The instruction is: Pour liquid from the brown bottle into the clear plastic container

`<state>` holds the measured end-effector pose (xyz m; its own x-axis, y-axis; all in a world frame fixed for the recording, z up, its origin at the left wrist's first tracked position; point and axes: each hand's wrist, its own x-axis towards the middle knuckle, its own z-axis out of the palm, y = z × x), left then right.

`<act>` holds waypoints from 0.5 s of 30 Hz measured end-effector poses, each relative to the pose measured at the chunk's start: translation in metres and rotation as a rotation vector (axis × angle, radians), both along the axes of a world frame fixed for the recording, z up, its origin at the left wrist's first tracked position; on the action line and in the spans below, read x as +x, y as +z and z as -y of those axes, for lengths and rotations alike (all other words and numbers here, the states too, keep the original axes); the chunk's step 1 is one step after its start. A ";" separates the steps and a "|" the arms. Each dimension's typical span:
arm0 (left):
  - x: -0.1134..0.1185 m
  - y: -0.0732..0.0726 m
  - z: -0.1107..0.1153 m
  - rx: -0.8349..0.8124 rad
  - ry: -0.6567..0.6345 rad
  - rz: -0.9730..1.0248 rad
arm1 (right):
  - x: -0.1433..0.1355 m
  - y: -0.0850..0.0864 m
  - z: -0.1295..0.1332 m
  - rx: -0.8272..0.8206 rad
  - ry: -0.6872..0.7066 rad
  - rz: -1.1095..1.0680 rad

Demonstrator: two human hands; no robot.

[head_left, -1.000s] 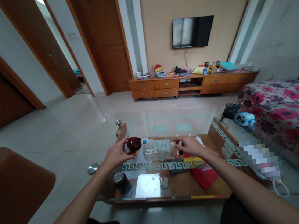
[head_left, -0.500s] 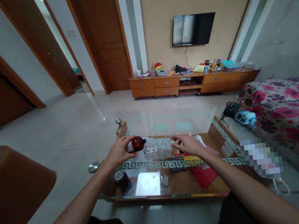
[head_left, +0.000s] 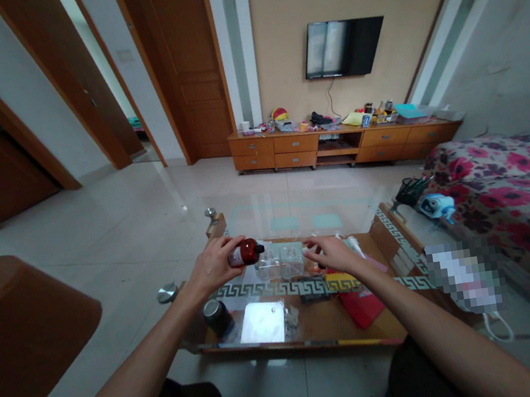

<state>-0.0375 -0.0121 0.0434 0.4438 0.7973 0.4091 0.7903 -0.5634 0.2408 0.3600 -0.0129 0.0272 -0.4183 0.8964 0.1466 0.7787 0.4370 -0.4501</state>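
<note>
My left hand (head_left: 218,264) is wrapped round a small brown-red bottle (head_left: 247,252), tipped on its side with its dark neck pointing right. Two clear square containers (head_left: 281,262) stand side by side on the glass coffee table (head_left: 302,287), just right of the bottle. My right hand (head_left: 329,253) is at their right side, its fingers apart and curved; whether the fingertips touch the container is hard to tell. I see nothing held in it.
Nearer me lie a dark jar (head_left: 217,317), a white board (head_left: 263,322) and a red packet (head_left: 362,308). A pen holder (head_left: 409,191) and a blue-white object (head_left: 436,207) stand at the right, beside a flowered sofa (head_left: 505,191).
My left hand and the bottle have shifted slightly right, toward the containers. The neck, which showed a blue tip, now looks dark. My right hand has hardly moved.
</note>
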 end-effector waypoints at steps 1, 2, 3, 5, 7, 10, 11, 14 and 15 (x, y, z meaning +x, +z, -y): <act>0.000 0.001 0.000 0.001 0.000 -0.005 | 0.000 0.000 0.000 -0.004 -0.002 -0.003; 0.000 0.002 0.001 0.003 0.000 -0.009 | 0.000 0.001 0.000 -0.008 -0.004 -0.008; 0.001 0.003 0.000 0.006 0.000 -0.014 | 0.001 0.001 0.001 -0.014 -0.004 -0.014; 0.000 0.003 0.000 0.012 -0.002 -0.021 | 0.001 0.003 0.002 -0.023 -0.005 -0.027; 0.000 0.003 -0.001 0.017 -0.004 -0.023 | 0.000 0.005 0.003 -0.030 -0.009 -0.031; 0.001 0.003 -0.001 0.021 -0.008 -0.025 | 0.000 0.008 0.005 -0.036 -0.013 -0.030; 0.001 0.004 -0.001 0.021 -0.009 -0.027 | -0.001 0.009 0.005 -0.037 -0.012 -0.031; 0.001 0.004 0.000 0.020 -0.004 -0.033 | 0.000 0.010 0.007 -0.039 -0.013 -0.043; 0.001 0.004 0.000 0.019 -0.001 -0.035 | 0.000 0.010 0.007 -0.040 -0.015 -0.046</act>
